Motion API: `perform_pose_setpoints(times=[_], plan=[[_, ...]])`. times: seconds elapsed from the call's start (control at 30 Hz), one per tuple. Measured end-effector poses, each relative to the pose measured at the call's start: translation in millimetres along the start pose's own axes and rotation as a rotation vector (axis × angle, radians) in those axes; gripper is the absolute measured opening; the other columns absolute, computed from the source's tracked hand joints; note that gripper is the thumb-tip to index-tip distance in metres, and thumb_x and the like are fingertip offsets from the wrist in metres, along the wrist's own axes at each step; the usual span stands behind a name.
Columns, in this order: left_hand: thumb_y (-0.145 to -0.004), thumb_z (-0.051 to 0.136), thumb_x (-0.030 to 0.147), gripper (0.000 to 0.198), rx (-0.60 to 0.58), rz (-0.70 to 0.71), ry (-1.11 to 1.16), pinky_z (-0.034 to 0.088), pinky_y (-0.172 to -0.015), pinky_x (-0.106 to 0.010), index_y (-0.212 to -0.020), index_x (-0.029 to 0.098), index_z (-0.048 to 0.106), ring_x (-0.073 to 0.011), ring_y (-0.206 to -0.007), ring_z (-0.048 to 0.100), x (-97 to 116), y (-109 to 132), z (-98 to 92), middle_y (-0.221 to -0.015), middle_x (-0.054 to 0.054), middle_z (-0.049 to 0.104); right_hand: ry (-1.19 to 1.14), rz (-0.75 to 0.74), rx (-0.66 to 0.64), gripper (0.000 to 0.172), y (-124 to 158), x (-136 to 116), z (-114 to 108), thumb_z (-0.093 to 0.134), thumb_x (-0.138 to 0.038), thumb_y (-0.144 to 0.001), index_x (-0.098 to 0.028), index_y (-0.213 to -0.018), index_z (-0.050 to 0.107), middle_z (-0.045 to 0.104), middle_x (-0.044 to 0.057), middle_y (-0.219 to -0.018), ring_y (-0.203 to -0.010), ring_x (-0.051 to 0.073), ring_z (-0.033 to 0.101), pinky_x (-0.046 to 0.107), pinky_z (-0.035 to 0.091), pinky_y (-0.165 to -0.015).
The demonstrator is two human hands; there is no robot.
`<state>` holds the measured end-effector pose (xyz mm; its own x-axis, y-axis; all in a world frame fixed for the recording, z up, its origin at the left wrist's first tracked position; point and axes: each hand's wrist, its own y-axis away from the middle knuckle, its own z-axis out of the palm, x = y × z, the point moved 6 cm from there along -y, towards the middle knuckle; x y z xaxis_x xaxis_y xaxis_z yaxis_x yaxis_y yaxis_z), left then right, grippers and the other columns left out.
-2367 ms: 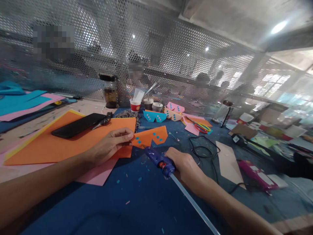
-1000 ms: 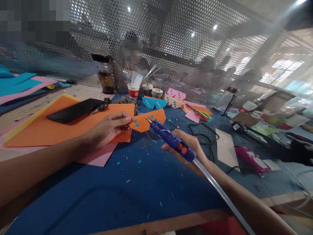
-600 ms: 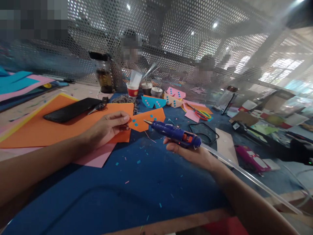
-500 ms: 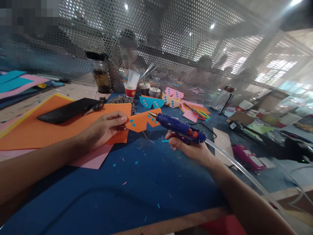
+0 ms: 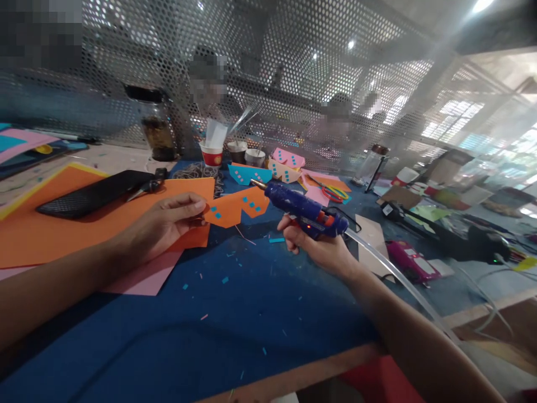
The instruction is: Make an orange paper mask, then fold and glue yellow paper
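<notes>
My left hand pinches the left end of an orange paper cutout, a glasses-like shape with a notch and small blue squares. In my right hand is a blue glue gun, its fingers wrapped round the handle. The metal nozzle points left, just above the cutout's right part; whether it touches cannot be told. A clear glue stick trails from the gun's back, and a small red light glows on its side. Behind stand similar blue, cream and pink cutouts.
Orange sheets lie at left under a black phone-like object. Paper cups, a jar and string sit along the perforated metal screen. Scissors, a magenta object and a cord lie at right. Paper scraps dot the blue tabletop.
The view has shifted slightly, so most things appear further left. The glue gun's nozzle has lifted a little off the cutout's squares, which now show more fully.
</notes>
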<state>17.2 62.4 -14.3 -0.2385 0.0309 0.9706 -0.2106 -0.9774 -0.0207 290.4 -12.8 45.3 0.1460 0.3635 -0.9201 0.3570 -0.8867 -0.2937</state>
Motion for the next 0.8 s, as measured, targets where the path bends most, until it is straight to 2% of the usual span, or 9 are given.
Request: perform_pose_setpoints(times=[0.2, 0.37, 0.5, 0.7, 0.8], plan=[[-0.078, 0.086, 0.032, 0.018, -0.008, 0.004, -0.026, 0.048, -0.079, -0.027, -0.08, 0.019, 0.075, -0.0139, -0.081, 0.058, 1.2, 1.4, 2.5, -0.082, 0.002, 0.067, 0.041, 0.116, -0.148, 0.027, 8.2, 11.9, 10.1, 0.073, -0.045, -0.093, -0.021, -0.104, 0.071, 0.067, 0.0, -0.086, -0.07, 0.011, 0.059, 0.024, 0.051, -0.064], [-0.083, 0.083, 0.032, 0.017, -0.047, 0.018, -0.051, 0.049, -0.08, -0.027, -0.082, 0.019, 0.073, -0.0127, -0.079, 0.059, -0.2, 0.7, 3.8, -0.081, 0.004, 0.066, 0.114, 0.142, -0.305, 0.022, 11.9, 10.7, 19.9, 0.074, -0.039, -0.092, -0.02, -0.103, 0.072, 0.071, 0.0, -0.092, -0.08, 0.012, 0.064, 0.023, 0.051, -0.071], [-0.083, 0.083, 0.034, 0.019, -0.078, 0.019, -0.083, 0.05, -0.081, -0.026, -0.085, 0.018, 0.073, -0.0121, -0.08, 0.062, -2.5, 0.2, 4.7, -0.084, 0.003, 0.069, 0.096, 0.143, -0.305, 0.021, 11.0, 13.7, 21.4, 0.075, -0.037, -0.092, -0.02, -0.104, 0.072, 0.07, 0.0, -0.092, -0.078, 0.011, 0.062, 0.021, 0.049, -0.067], [-0.082, 0.083, 0.041, 0.024, -0.094, -0.004, -0.211, 0.053, -0.066, -0.027, -0.086, 0.02, 0.071, -0.0141, -0.07, 0.064, -4.8, 2.5, 8.2, -0.078, 0.001, 0.069, 0.106, 0.135, -0.319, 0.025, 10.6, 11.0, 25.3, 0.079, -0.039, -0.089, -0.018, -0.102, 0.073, 0.073, 0.002, -0.093, -0.081, 0.013, 0.065, 0.022, 0.051, -0.07], [-0.081, 0.082, 0.046, 0.028, -0.112, 0.019, -0.318, 0.054, -0.065, -0.027, -0.084, 0.021, 0.071, -0.0142, -0.07, 0.064, -3.0, 3.3, 11.8, -0.077, 0.001, 0.068, 0.103, 0.131, -0.312, 0.024, 10.8, 9.2, 25.9, 0.078, -0.038, -0.089, -0.019, -0.103, 0.073, 0.073, 0.002, -0.093, -0.081, 0.013, 0.065, 0.022, 0.05, -0.07]])
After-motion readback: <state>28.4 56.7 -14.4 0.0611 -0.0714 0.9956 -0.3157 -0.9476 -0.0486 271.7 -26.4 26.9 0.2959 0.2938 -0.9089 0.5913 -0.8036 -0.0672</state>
